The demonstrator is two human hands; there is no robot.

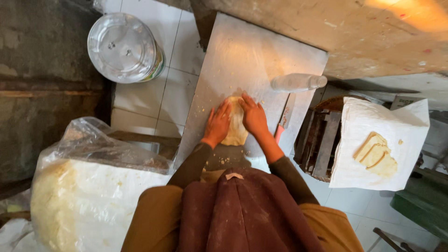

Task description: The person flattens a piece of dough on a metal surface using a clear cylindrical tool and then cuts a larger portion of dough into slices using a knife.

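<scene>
A pale lump of dough lies on a floured metal board in front of me. My left hand presses flat on the dough's left side, fingers stretched forward. My right hand lies on its right side, fingers also spread flat. Both palms rest on the dough; neither hand grips it. My brown apron covers the near edge of the board.
A clear plastic bottle lies at the board's right edge, and a knife with a red handle lies just right of my hand. Flat dough pieces rest on white paper at right. A big bag of dough sits at left, a round metal lid behind it.
</scene>
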